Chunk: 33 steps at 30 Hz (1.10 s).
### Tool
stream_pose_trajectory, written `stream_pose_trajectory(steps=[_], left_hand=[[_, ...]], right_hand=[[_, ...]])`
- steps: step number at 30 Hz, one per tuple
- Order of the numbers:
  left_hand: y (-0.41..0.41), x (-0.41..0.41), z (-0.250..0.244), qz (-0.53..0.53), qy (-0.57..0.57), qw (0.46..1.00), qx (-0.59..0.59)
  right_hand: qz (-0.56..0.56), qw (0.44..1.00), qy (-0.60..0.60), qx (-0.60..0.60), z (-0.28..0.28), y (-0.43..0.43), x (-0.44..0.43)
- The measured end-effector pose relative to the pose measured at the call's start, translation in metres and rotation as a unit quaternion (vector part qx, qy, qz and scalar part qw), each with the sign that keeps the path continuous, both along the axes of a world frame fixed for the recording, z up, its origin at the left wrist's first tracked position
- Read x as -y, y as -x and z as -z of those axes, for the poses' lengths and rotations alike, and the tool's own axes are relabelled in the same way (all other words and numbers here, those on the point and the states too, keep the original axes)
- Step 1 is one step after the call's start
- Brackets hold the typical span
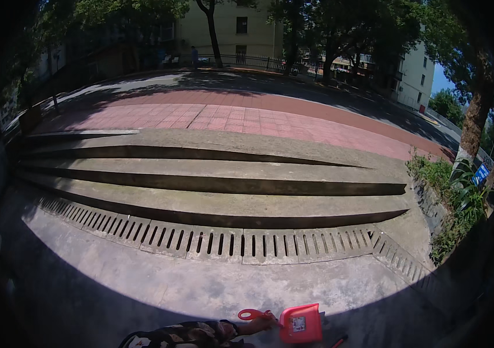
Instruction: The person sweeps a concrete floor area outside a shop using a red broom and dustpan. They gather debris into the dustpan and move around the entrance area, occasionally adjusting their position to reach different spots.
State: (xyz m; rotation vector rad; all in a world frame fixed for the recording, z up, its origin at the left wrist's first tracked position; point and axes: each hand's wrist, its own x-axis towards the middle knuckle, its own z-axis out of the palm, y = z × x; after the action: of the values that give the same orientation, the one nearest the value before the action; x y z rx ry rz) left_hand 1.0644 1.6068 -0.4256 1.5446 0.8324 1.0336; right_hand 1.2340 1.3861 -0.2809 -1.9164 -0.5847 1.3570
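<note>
My left hand (263,324) reaches in from the bottom of the view, under a dark patterned sleeve (199,332). Its fingers are closed around the handle of a red plastic dustpan (302,324). A red loop (250,314) shows on the left side of the hand, and the pan lies to the right of it with a printed label on its face. Low at the bottom edge, right of the dustpan, part of a thin red and black object (339,341) shows. My right hand is out of view.
A slotted drain cover (221,244) runs along the foot of wide concrete steps (229,203). Pink paving (229,116) and a road (247,82) lie above them. Bushes (460,209) and a tree trunk (475,117) stand at the right. A person (194,56) is far off by the road.
</note>
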Motion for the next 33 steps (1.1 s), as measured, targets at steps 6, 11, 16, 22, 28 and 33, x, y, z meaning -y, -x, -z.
stream_pose_trajectory(steps=[6,11,16,22,28,33], left_hand=[[0.029,0.01,-0.069,0.037,-0.049,0.968,-0.245],[-0.019,0.002,-0.037,-0.128,0.291,0.947,0.044],[-0.046,-0.003,0.018,-0.274,0.338,0.899,0.057],[-0.067,-0.001,0.017,-0.336,0.344,0.877,0.02],[-0.065,-0.029,0.013,-0.351,0.365,0.862,0.018],[-0.061,-0.049,0.02,-0.309,0.382,0.871,0.014]], right_hand=[[-0.075,0.997,0.003,-0.007,-0.001,-0.048,-0.055],[-0.063,0.997,0.015,-0.04,0.014,-0.111,-0.055],[0.077,0.977,0.062,-0.189,0.049,-0.189,-0.014],[0.133,0.89,0.009,-0.436,0.096,-0.252,-0.076],[0.18,0.782,-0.033,-0.596,0.178,-0.285,-0.215],[0.156,0.834,0.009,-0.529,0.223,-0.337,-0.22]])
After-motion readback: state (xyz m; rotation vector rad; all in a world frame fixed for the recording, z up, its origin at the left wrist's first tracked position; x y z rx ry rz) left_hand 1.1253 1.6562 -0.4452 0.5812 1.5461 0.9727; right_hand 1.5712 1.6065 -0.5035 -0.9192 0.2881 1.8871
